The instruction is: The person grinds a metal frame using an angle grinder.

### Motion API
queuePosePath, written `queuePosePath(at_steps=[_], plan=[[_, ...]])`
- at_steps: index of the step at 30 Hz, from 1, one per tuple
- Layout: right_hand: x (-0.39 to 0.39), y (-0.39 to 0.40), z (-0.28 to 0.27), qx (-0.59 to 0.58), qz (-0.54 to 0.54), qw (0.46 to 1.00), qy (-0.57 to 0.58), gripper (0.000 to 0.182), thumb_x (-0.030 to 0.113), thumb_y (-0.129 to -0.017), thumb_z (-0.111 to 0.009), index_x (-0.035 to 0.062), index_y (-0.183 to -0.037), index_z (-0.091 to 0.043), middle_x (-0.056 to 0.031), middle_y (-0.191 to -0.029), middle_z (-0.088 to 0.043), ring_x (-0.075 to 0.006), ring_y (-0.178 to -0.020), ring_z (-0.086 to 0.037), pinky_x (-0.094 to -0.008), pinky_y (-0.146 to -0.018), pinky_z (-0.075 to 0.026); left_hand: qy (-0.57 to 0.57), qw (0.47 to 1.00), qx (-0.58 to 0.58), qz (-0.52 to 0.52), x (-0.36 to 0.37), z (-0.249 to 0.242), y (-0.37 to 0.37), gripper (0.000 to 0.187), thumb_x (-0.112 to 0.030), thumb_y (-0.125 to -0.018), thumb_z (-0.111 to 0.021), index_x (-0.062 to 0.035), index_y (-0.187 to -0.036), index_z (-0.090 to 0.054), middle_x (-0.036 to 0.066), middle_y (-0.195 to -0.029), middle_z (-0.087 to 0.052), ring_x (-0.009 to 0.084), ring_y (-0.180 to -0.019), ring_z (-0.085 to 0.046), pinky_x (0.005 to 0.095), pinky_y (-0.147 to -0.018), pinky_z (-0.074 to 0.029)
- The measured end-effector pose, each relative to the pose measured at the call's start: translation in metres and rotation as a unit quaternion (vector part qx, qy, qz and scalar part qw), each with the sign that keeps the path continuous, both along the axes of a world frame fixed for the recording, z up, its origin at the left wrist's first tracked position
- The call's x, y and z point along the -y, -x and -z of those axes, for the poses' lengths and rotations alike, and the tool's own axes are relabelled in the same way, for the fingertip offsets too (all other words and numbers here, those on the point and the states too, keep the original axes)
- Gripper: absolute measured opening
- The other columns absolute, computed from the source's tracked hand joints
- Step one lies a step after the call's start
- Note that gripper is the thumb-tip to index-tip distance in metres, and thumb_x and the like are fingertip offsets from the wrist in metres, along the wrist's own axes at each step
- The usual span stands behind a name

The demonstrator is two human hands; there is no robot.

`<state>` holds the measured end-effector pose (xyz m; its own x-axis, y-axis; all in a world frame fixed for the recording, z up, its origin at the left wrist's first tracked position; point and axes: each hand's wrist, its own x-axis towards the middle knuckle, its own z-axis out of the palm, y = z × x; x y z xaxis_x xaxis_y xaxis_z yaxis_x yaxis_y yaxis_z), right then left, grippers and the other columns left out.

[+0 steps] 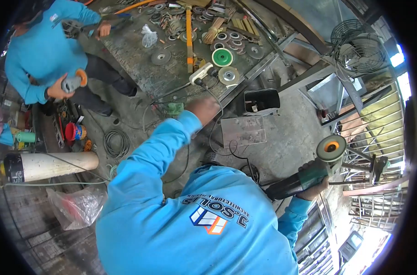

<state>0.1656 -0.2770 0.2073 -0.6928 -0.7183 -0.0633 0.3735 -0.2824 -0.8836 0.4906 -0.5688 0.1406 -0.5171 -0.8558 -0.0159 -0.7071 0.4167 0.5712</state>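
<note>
Holding the angle grinder (286, 187) at near right, my right grip (317, 189) is closed around its body; the wheel (331, 147) faces up. My left grip (204, 110) is at the near edge of the surface (130, 50), beside a cord (221, 104). It is blurred; I cannot tell whether it is open or closed.

The surface's right edge runs diagonally. Concrete floor (300, 123) extends between that edge and the grinder, leaving lateral room. A power strip (201, 73) and a green disc (222, 57) lie near the edge.

Containers: the black bin (270, 110) stands right of the surface, with a small pale item inside. The red bucket (70, 130) stands at left; I cannot make out its contents. The plastic bag (78, 208), near left, shows red.

Limits: the grinder hides part of my right grip. At far left, the frame cuts off a co-worker's (48, 59) head.
</note>
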Motion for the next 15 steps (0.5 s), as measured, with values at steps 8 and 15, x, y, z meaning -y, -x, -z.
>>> queuePosePath(at_steps=[8, 15], plan=[[0.008, -0.009, -0.004, 0.024, -0.032, 0.999, 0.013, 0.081, 0.067, -0.084, -0.06, 0.0044, -0.134, -0.054, -0.0142, -0.104, -0.063, -0.0276, -0.089, -0.065, -0.0422, -0.075, -0.056, 0.286, 0.932, 0.207, 0.082, 0.074, 0.04, -0.039, 0.016, -0.016, -0.088, -0.061, -0.0118, -0.103, -0.066, 0.007, -0.121, -0.06, 0.0322, -0.11, -0.055, 0.0449, -0.088, -0.046], [0.005, -0.029, -0.006, 0.04, -0.008, 0.999, 0.016, 0.074, 0.061, -0.087, -0.064, 0.0061, -0.135, -0.053, -0.0142, -0.105, -0.064, -0.0269, -0.091, -0.066, -0.0404, -0.077, -0.056, 0.417, 0.813, 0.293, 0.283, 0.139, 0.076, -0.036, 0.026, -0.019, -0.084, -0.057, -0.008, -0.107, -0.066, 0.004, -0.112, -0.063, 0.0246, -0.11, -0.052, 0.0402, -0.09, -0.043]])
